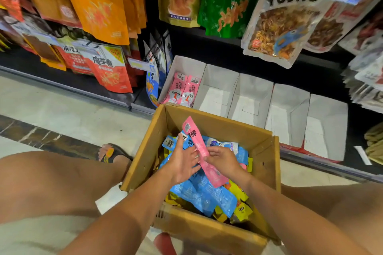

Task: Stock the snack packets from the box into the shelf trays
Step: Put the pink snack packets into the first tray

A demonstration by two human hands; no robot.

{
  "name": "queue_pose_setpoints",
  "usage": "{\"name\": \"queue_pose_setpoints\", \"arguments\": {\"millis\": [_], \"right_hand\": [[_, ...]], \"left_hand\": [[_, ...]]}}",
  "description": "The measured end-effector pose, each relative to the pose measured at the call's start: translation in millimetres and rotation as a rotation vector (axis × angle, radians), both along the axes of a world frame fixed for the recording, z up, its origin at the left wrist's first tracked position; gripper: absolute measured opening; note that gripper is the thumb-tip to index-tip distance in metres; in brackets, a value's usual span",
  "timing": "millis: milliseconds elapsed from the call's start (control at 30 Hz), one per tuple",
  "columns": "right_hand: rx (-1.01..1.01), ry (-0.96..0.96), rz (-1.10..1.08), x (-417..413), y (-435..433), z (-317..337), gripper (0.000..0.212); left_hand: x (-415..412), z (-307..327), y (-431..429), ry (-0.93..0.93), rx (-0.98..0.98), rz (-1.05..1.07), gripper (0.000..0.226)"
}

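A brown cardboard box point(267, 163) sits on the floor between my knees, holding several blue, yellow and pink snack packets. My right hand point(222, 160) pinches a long pink packet point(196, 141) that stands tilted above the pile. My left hand point(181, 162) lies flat against the same packet's left side, fingers nearly straight, over the blue packets point(199, 192). On the bottom shelf stands a row of white cardboard trays point(252, 97). The leftmost tray point(180, 64) holds a few pink packets point(182, 89); the other trays hold nothing.
Large hanging snack bags fill the shelves above, orange point(97, 4) at left, green point(226, 6) in the middle, and a clear YUDAO bag point(284, 18) over the trays. Yellow price tags stick out at the top. My sandalled foot point(112, 153) rests left of the box on the tiled floor.
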State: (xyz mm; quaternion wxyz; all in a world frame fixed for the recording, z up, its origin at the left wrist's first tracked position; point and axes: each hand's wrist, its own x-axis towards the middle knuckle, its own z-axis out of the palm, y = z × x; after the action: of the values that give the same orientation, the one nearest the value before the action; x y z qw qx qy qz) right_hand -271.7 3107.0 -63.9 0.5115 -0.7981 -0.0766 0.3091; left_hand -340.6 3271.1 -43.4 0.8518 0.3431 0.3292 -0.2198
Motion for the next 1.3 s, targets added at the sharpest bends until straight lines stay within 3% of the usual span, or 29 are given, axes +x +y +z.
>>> {"name": "queue_pose_setpoints", "arguments": {"millis": [100,200,333,500,767,933,1033,1300], "right_hand": [[-0.016,-0.014,0.077,-9,7,4,0.039],[-0.066,-0.055,0.175,-15,12,1,0.046],[-0.025,0.007,0.222,-13,21,-7,0.012],[-0.29,-0.042,0.097,19,-4,-39,0.016],[-0.707,-0.081,0.285,50,-35,-86,0.054],[-0.888,-0.099,0.417,50,-33,-91,0.053],[-0.886,-0.074,0.388,53,-30,-88,0.038],[-0.712,-0.06,0.196,55,-33,-58,0.036]], "left_hand": [[0,-5,3,-0.007,-0.033,0.04,0.095],[0,-2,4,-0.012,0.022,0.052,0.072],[-1,-22,8,0.042,0.302,0.113,0.022],[-4,-41,19,0.143,0.399,0.173,0.021],[-5,-59,31,0.178,0.412,0.147,0.028],[-6,-67,37,0.204,0.38,0.142,0.028],[-5,-70,39,0.192,0.364,0.142,0.028],[-4,-57,40,0.184,0.421,0.117,0.028]]}}
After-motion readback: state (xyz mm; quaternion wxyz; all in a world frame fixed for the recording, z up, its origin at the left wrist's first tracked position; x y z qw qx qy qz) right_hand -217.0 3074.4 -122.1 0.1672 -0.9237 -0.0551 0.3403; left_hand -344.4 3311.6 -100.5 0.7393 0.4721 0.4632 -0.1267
